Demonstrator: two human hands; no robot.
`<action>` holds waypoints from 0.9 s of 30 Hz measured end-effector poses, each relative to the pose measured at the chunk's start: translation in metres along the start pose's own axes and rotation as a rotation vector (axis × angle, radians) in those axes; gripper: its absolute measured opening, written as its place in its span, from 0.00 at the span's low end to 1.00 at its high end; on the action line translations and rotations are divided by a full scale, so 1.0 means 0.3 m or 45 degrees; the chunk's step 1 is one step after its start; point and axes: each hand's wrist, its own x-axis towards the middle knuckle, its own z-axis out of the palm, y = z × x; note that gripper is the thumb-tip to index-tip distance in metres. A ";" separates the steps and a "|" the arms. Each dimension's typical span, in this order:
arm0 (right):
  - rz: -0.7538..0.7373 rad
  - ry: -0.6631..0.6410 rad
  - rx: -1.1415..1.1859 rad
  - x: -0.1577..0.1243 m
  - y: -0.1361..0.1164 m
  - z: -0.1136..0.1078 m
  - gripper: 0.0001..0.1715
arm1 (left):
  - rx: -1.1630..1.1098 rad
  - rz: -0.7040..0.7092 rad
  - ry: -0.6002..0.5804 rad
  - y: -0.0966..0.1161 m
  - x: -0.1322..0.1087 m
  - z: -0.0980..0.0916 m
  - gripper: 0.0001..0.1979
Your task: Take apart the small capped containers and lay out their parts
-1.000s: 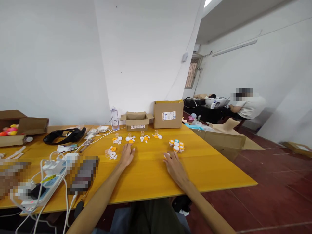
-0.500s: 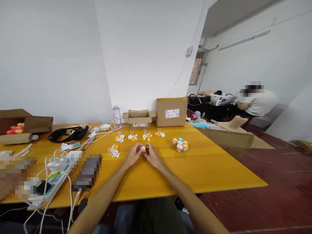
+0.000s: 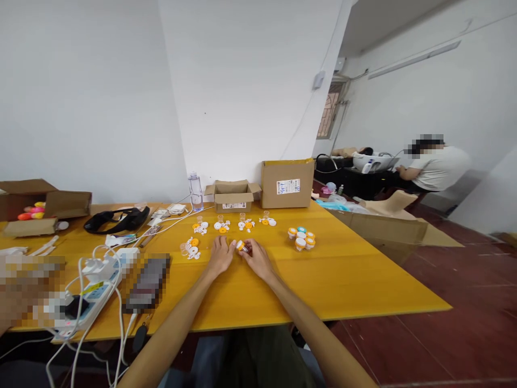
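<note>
My right hand [image 3: 257,259] pinches a small orange-and-white cap piece [image 3: 240,246] just above the yellow table [image 3: 347,280]. My left hand [image 3: 221,255] lies beside it with fingers stretched towards the piece, fingertips close to it. Behind my hands sit several little groups of white and orange parts [image 3: 221,225], another group [image 3: 191,249] to the left, and a cluster of small capped cups [image 3: 301,237] to the right.
A power strip with white cables [image 3: 86,293] and a dark phone [image 3: 147,282] lie at the left. Two cardboard boxes [image 3: 286,183] and a water bottle [image 3: 196,192] stand by the wall. A black pouch [image 3: 115,219] lies behind. Another person [image 3: 434,167] sits far right.
A second ago both hands lay flat and apart on the table. They came together around a small cap piece; now the right hand holds it and the left has opened beside it.
</note>
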 end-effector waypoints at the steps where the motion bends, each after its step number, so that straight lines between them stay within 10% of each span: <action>1: -0.010 0.005 0.004 -0.001 0.003 0.000 0.11 | 0.042 -0.003 0.002 -0.002 -0.002 0.002 0.21; 15: 0.015 0.000 0.079 -0.003 0.006 0.001 0.11 | 0.174 -0.160 0.121 0.027 -0.011 -0.010 0.28; 27: -0.033 -0.045 0.078 0.000 -0.010 -0.018 0.03 | -0.319 0.456 -0.272 0.101 -0.033 -0.024 0.17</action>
